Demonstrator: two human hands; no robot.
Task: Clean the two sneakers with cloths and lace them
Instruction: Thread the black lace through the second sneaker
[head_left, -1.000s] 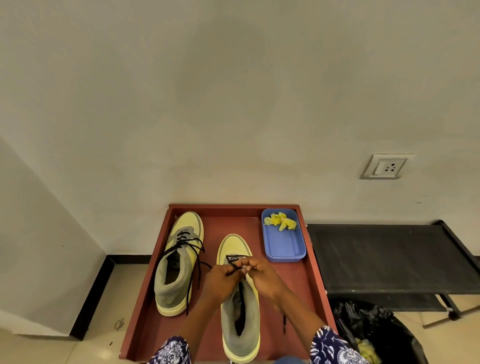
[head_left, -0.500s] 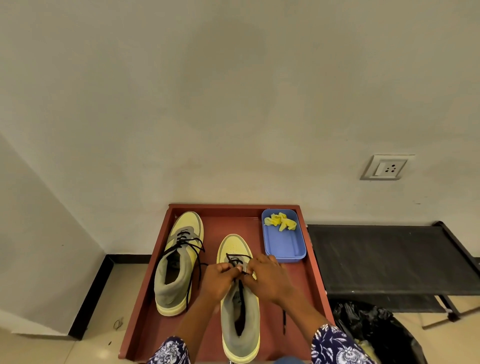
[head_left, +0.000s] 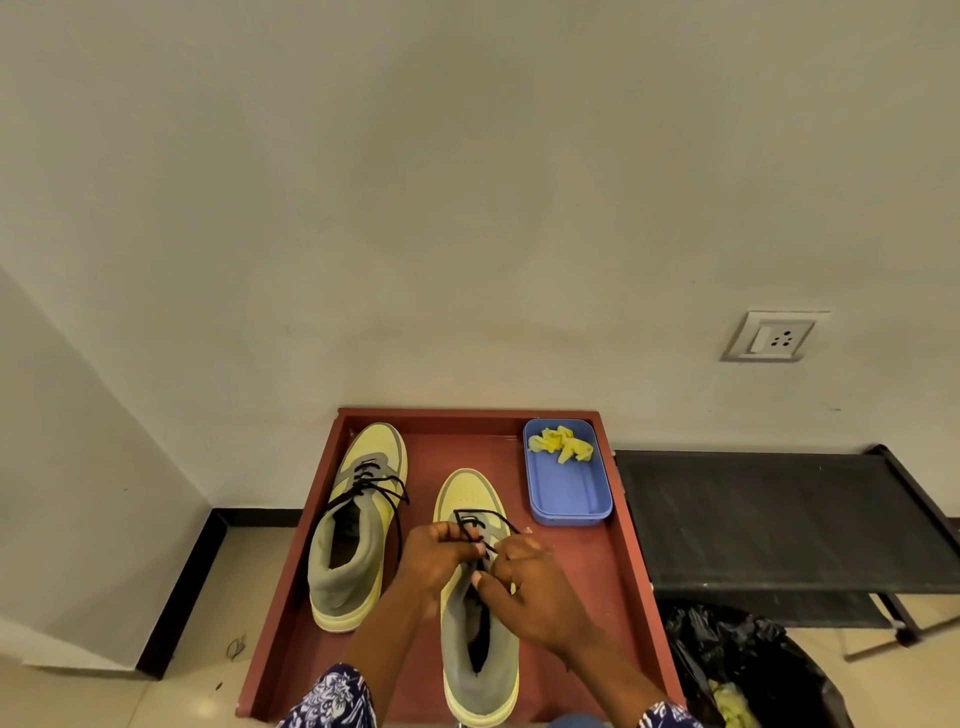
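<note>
Hands (head_left: 485, 564) curled, knuckles up, pinching black lace (head_left: 480, 525) over right sneaker (head_left: 478, 597)

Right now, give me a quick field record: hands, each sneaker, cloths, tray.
left hand: pinching black lace
right hand: pinching same lace
right sneaker: under both hands, only top eyelets laced
left sneaker: laced, lace ends loose
yellow cloths: crumpled in blue container
red tray: holds sneakers and container

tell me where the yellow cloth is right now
In the head view the yellow cloth lies crumpled at the far end of the blue tray, in the far right corner of the red table, near the wall.
</note>
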